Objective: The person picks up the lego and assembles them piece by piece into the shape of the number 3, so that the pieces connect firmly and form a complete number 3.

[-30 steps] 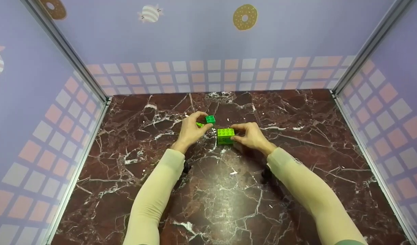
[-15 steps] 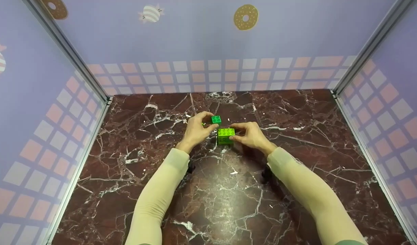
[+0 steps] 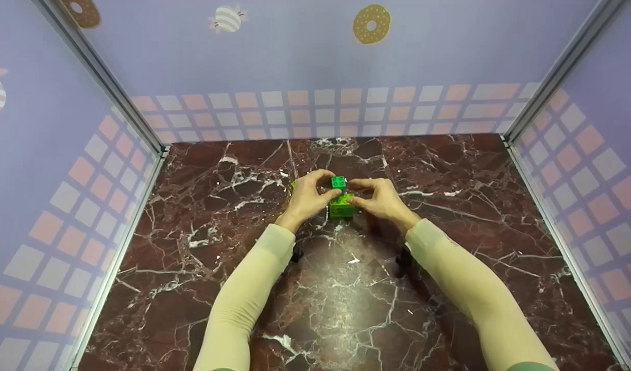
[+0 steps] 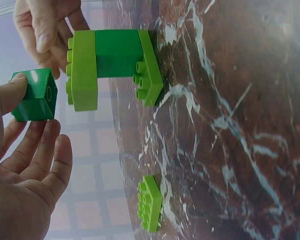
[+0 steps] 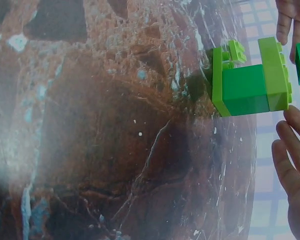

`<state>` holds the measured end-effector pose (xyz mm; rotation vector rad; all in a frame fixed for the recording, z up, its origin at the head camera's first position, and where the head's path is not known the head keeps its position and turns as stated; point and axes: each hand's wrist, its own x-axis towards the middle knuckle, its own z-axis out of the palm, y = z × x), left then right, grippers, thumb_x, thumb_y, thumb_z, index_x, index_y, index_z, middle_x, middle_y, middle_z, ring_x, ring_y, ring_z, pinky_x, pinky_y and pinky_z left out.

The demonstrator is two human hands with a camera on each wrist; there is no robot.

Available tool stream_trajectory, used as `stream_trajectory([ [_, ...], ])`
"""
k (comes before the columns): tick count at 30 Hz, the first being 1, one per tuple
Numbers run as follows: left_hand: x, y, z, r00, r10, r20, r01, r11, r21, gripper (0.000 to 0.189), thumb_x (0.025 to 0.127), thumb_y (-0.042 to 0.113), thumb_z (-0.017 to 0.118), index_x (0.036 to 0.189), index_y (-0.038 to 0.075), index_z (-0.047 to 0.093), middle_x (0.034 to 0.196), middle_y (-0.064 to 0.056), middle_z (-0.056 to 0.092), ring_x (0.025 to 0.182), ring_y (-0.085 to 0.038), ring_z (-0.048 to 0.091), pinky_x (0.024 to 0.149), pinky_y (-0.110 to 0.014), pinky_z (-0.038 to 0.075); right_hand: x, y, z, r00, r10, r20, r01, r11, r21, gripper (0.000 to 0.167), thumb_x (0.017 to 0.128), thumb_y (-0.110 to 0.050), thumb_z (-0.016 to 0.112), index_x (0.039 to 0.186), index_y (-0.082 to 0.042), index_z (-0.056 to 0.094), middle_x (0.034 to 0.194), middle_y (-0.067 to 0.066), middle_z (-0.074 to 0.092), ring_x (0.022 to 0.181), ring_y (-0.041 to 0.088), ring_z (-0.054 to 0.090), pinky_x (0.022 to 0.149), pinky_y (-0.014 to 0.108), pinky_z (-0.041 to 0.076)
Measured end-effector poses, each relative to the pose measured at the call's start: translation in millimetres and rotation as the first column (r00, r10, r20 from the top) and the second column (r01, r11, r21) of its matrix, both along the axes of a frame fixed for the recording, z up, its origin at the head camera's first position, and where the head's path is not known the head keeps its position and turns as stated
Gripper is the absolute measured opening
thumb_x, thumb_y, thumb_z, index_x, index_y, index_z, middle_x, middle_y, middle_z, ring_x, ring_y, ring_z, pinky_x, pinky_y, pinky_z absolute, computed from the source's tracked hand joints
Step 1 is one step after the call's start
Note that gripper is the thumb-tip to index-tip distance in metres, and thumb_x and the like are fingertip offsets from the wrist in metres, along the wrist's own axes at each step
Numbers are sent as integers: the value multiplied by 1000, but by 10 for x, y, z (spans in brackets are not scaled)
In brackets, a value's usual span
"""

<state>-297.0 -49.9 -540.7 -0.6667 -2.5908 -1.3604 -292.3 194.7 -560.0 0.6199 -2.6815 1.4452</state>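
Note:
My left hand [image 3: 306, 198] pinches a small dark green toy building brick [image 3: 338, 182] between thumb and fingers. The brick hangs just above a stack, apart from it in the left wrist view. That stack has a lime base plate [image 4: 151, 70], a dark green block [image 4: 119, 53] on it and a long lime brick [image 4: 85, 70] on top, overhanging one side. My right hand [image 3: 383, 200] is beside the top of the stack, fingers spread and slightly bent. In the right wrist view its fingertips [image 5: 290, 112] lie close to the lime top brick; contact is unclear.
A loose lime brick [image 4: 150, 204] with studs lies on the marbled tabletop [image 3: 341, 288], left of the stack and mostly behind my left hand in the head view. Patterned panels [image 3: 320, 56] stand at the back and both sides.
My left hand has carried the small dark green brick rightward to over the stack. My right hand has shifted slightly up from the stack's side toward its top.

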Motion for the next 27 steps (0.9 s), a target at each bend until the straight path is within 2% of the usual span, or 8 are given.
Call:
stream_trajectory([
  [5,12,68,-4,1000,-15,-1,15,1000,11,35,96,14,90,127,2,77,126,-18,83,114,-33,82,98,-48,69,3,-9,35,1000,13,7,-12,1000,-24,47,96,-10,88,139,4,76,131,27,81,120,47,80,107,61,65],
  [9,22,118,5,999,-42,31,41,999,33,36,97,13,89,129,2,76,128,-19,81,107,-32,84,92,-42,71,2,-7,51,1000,14,9,-13,999,-47,45,97,-9,88,139,4,76,130,28,81,117,46,82,103,62,66],
  [15,30,185,8,997,-65,51,63,997,37,36,97,13,89,129,2,76,130,-18,81,100,-30,86,89,-33,71,9,7,70,1000,10,5,-9,996,-83,45,96,-5,88,138,3,77,130,26,81,113,47,82,100,61,67],
  [22,10,214,-11,997,-77,11,77,997,5,35,99,15,87,130,2,77,129,-19,82,106,-32,83,96,-42,69,11,32,61,1000,6,24,-3,994,-113,39,96,-3,87,134,4,79,127,26,83,113,45,82,102,60,67],
  [27,19,212,-1,997,-77,-11,77,997,-33,35,100,17,85,130,0,79,128,-19,83,113,-34,81,103,-45,66,15,50,57,1000,0,19,2,996,-90,38,95,-3,87,131,3,80,123,24,84,111,42,83,98,54,69],
])
